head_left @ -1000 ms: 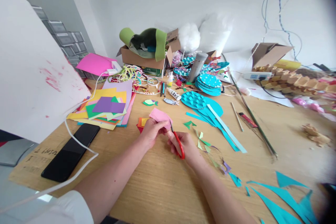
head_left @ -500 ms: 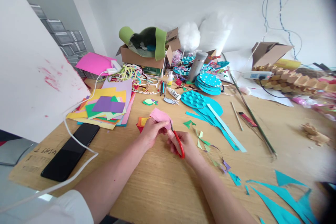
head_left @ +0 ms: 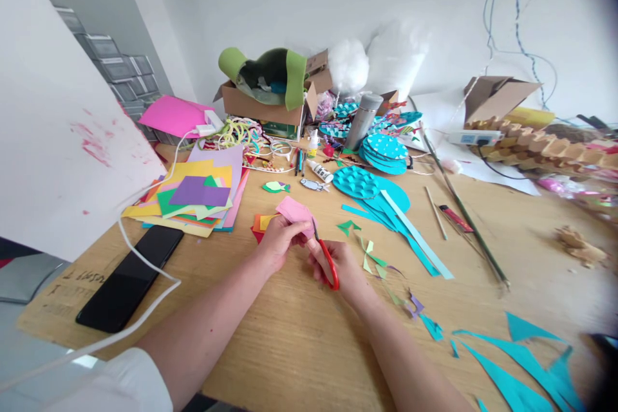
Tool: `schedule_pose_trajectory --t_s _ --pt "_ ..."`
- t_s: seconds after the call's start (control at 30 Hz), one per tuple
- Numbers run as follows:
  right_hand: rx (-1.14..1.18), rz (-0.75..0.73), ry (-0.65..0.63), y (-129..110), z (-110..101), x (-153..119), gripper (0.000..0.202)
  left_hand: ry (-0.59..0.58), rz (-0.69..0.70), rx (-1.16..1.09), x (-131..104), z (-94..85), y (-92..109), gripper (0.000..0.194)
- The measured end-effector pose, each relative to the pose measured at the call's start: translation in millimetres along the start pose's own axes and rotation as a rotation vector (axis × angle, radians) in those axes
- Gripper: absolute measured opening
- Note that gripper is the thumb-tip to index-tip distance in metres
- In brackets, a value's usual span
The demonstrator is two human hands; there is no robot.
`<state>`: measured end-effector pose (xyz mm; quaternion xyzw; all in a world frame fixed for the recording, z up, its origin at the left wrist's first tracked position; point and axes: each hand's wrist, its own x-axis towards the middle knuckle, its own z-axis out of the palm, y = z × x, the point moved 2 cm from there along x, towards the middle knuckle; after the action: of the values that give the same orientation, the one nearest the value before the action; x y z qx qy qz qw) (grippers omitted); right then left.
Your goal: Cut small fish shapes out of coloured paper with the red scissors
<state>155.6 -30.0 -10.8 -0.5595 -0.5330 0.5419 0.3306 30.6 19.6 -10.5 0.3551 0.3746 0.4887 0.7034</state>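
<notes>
A piece of pink paper [head_left: 293,208] is pinched between the thumb and fingers of my left hand [head_left: 281,242]. My right hand [head_left: 337,264] is closed around red-handled scissors [head_left: 331,268], whose dark blades meet the right edge of the pink paper. Part of the blades is hidden by the paper and fingers. Just behind my left hand, orange, yellow and red paper pieces [head_left: 265,223] lie on the table. Beyond the hands are a green paper fish [head_left: 277,187] and a grey-white fish cutout [head_left: 313,185].
Stacked coloured paper [head_left: 203,193] and a black phone [head_left: 130,280] with a white cable lie left. Blue ovals and strips [head_left: 396,206], green scraps [head_left: 376,260] and blue offcuts [head_left: 512,360] are on the right. A long stick [head_left: 463,212] crosses the table. Behind stand a grey flask [head_left: 364,121] and boxes.
Both hands keep almost the same place and grip. The pink paper has tilted very slightly; nothing was let go or picked up.
</notes>
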Motion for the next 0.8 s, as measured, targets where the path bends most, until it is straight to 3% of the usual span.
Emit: schedule_pose_trajectory --t_s 0.8 --pt "-0.038 0.02 0.024 -5.3 -0.1 -2.1 0.056 -0.017 -0.002 0.048 -0.7 0.5 -1.1 0.018"
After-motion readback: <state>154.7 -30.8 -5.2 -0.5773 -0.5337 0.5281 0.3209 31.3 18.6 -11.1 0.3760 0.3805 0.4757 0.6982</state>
